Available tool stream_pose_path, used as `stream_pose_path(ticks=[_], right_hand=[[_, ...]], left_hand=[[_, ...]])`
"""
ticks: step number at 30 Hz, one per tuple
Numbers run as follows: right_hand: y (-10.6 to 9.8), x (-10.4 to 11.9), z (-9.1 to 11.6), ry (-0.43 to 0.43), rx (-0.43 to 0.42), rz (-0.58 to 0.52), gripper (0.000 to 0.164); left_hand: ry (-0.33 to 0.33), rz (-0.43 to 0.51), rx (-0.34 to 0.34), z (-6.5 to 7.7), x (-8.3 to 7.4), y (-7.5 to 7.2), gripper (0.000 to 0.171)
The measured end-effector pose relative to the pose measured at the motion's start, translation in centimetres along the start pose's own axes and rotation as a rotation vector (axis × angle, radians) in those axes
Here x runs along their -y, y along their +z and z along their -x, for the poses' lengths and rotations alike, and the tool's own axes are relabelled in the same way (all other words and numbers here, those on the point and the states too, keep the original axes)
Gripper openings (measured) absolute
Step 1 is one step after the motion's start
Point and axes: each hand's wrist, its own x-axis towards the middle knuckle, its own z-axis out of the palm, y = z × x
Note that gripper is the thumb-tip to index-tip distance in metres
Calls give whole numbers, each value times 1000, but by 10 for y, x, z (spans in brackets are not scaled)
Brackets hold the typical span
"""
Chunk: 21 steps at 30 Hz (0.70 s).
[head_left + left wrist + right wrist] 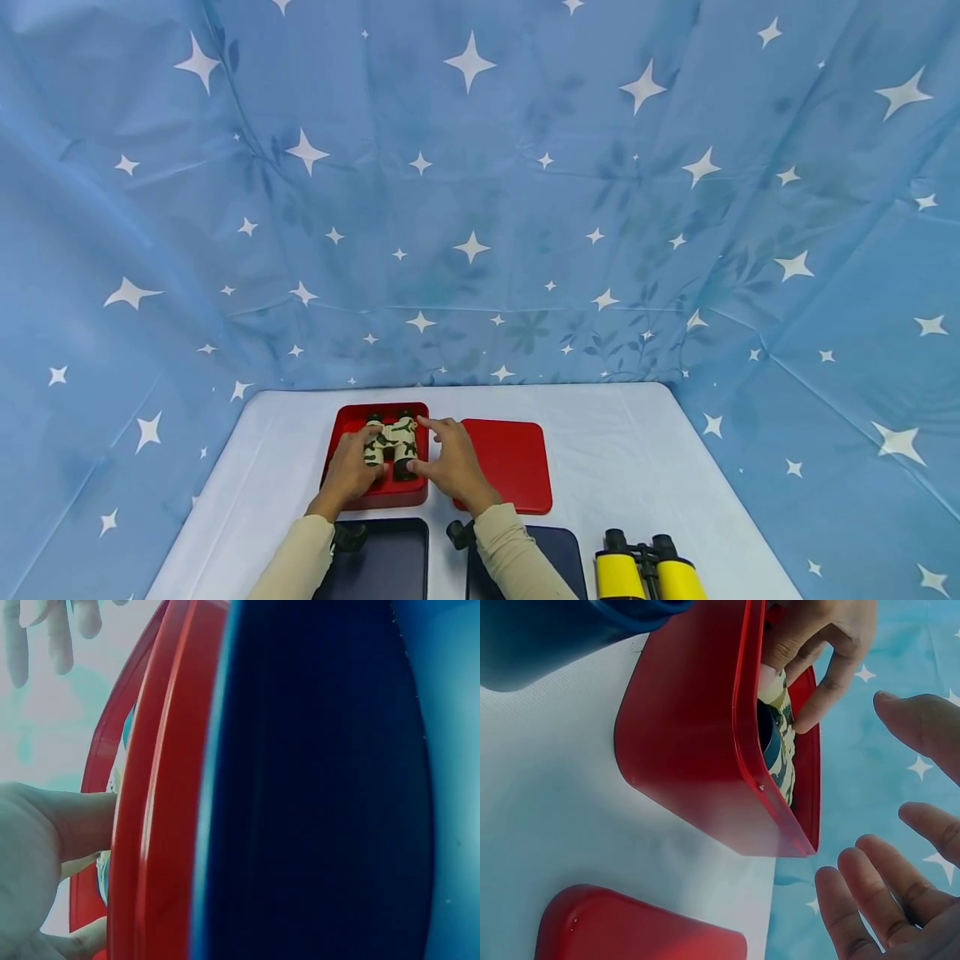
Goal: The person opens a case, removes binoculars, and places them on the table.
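Observation:
Binoculars in a camouflage pattern [395, 439] lie inside an open red box [386, 501] at the back left of the table. My left hand [348, 467] grips their left barrel; in the right wrist view its thumb and fingers [810, 712] are curled onto the camouflage body. My right hand [453, 462] is by the right side of the box, near the other barrel. Its fingers are spread and apart from the binoculars in the right wrist view. In the left wrist view the red box wall hides most of the binoculars.
A red lid [510, 462] lies flat right of the box. Nearer me are a dark tray-like container [382, 567] and a dark flat piece [558, 554], partly behind my right sleeve. Yellow-and-black binoculars [618, 575] stand at front right. A starry blue curtain [472, 208] surrounds the white table.

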Motion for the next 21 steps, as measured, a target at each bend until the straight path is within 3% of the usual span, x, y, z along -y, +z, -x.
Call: stream_pose_path(ticks=[6,21], right_hand=[[1,0,0,24,16,-1,74],[13,1,-4,-9,38,-35,70]], left_hand=[[-18,26,3,0,-1,-3,68],[-72,140,9,-1,0,-5,63]])
